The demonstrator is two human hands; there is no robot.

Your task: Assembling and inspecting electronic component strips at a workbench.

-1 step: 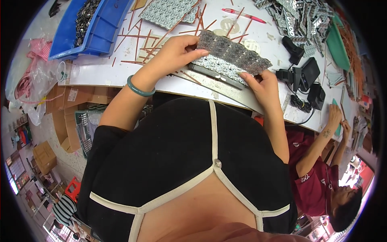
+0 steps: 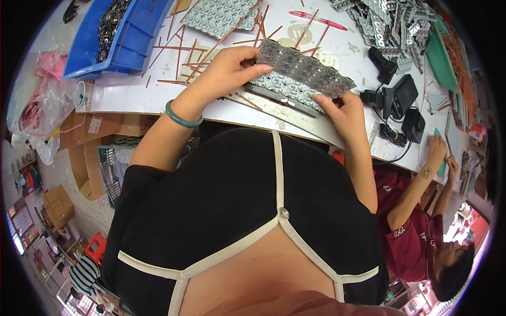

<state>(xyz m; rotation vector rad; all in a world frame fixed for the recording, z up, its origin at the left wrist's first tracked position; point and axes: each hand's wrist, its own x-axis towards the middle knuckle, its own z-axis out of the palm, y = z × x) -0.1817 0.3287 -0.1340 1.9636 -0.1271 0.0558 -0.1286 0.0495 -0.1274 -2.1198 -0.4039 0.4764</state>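
A grey sheet (image 2: 303, 67) covered in rows of small embossed shapes spans the space between my hands, its upper part dark and its lower part pale silver. My left hand (image 2: 234, 68) pinches its left end between thumb and fingers. At the lower right corner my right hand (image 2: 345, 113) grips it, thumb on top and fingers curled behind. The sheet is held over a long metal bar (image 2: 287, 101) near the table's front edge. What lies directly beneath the sheet is hidden.
Thin reddish-brown strips (image 2: 181, 52) litter the white table. A blue bin (image 2: 129, 45) of small dark parts stands left. Beyond lie silver patterned sheets (image 2: 216, 18) and a pink pen (image 2: 319, 20). At right are heaped metal strips (image 2: 379, 26), a black device (image 2: 403, 97) and a co-worker's hands (image 2: 437, 150).
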